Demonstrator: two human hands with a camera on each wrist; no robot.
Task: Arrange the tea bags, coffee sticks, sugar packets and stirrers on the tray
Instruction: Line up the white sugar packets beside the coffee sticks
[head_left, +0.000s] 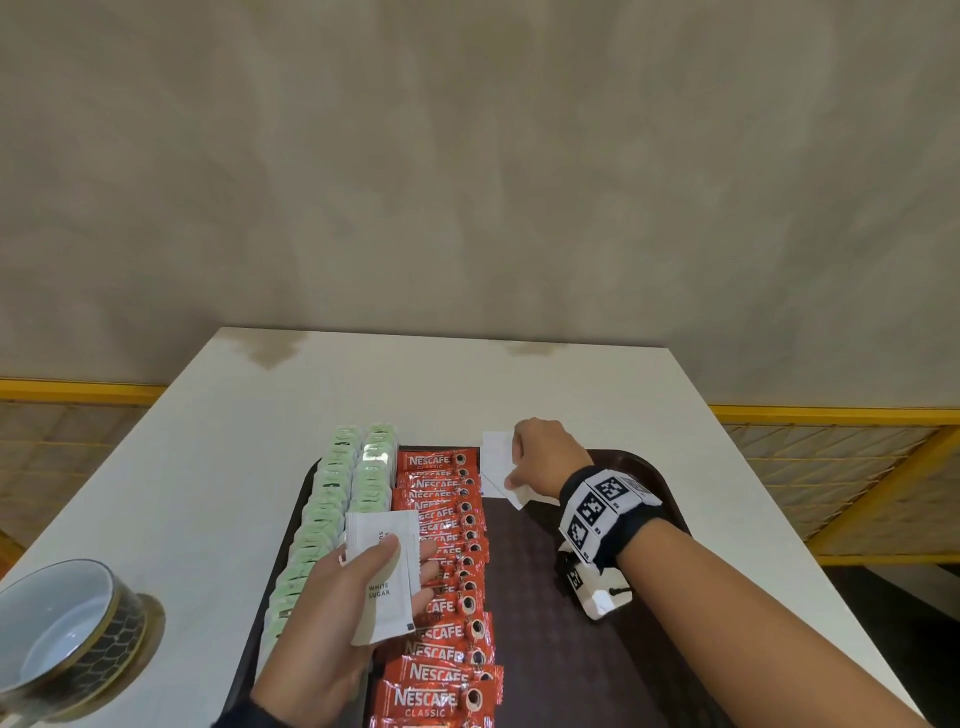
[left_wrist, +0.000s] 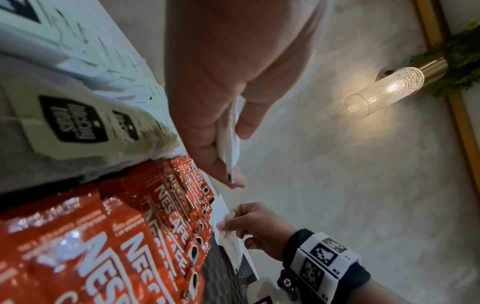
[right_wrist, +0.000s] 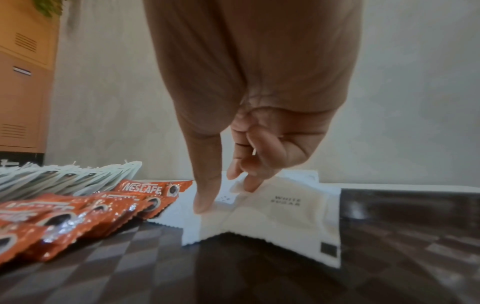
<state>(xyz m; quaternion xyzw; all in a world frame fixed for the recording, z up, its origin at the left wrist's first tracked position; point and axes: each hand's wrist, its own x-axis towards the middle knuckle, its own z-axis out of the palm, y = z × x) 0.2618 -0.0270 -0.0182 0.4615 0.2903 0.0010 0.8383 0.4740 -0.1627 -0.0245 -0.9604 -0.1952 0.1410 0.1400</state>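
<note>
A dark tray (head_left: 545, 623) holds two rows of green tea bags (head_left: 337, 493) at its left and a column of red coffee sticks (head_left: 447, 551) beside them. My left hand (head_left: 405, 561) hovers over the coffee sticks and holds a white sugar packet (head_left: 382, 522) between thumb and fingers; the left wrist view shows the packet (left_wrist: 231, 139) edge-on. At the tray's far end my right hand (head_left: 511, 475) pinches a sugar packet (right_wrist: 285, 216) that lies on the tray (right_wrist: 233, 277), overlapping other white packets (head_left: 494, 457) next to the top coffee stick (right_wrist: 155, 189).
A dark patterned cup (head_left: 67, 629) with a pale inside stands on the white table (head_left: 441, 384) at the near left. The tray's right half is bare dark surface. A lit wall lamp (left_wrist: 384, 92) hangs beyond the table. Yellow railing (head_left: 831, 415) runs behind.
</note>
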